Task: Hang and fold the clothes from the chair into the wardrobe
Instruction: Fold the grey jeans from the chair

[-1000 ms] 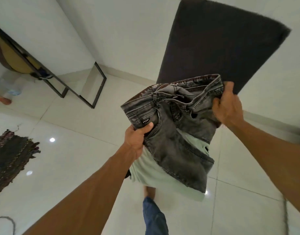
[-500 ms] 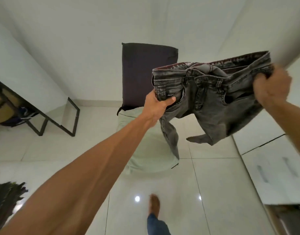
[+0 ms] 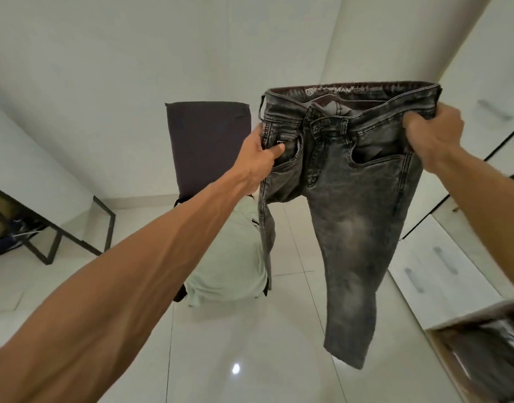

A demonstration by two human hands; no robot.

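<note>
Both hands' grip spreads jeans (image 3: 357, 205) waistband, legs dangling clear above floor (image 3: 250, 359)

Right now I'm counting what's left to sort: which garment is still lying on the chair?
The pale green garment, draped over the chair seat. The grey jeans hang in the air, gripped at the waistband by both hands.

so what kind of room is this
Probably a bedroom or dressing area at home: white wardrobe doors with handles on the right, a chair with clothes laid on it, and a glossy tiled floor.
</note>
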